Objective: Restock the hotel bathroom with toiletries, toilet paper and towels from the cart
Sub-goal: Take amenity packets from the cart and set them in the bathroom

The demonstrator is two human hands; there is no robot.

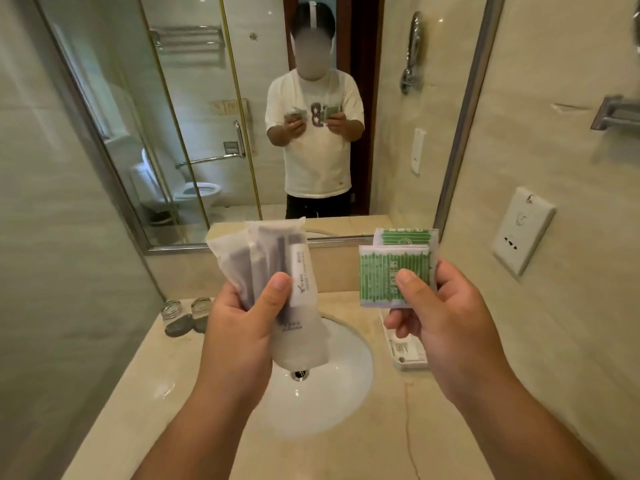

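1. The left hand (pixel 242 320) grips a bundle of frosted toiletry packets (pixel 263 258), with the thumb across the front and the fingers curled out of sight behind. The bundle is held in the air above the sink basin (pixel 332 407), and its lower end covers part of the basin's back rim.
2. Dark and white items show through the frosted wrap only as blurred shapes, and the printing is too small to read.
3. The right hand (pixel 446 323) pinches two green-and-white sachets (pixel 391 271) up and to the right of the basin, thumb on the front one. The rear sachet is mostly hidden, showing only its top strip.
4. A white tray (pixel 412 362) lies on the counter just right of the basin, half covered by the right hand. Its contents cannot be made out.
5. The drain (pixel 299 374) peeks out just under the bundle.
6. Two glasses (pixel 187 310) stand left of the basin, out of focus.
7. The mirror (pixel 207 116) behind the basin reflects both handfuls, too small for detail.
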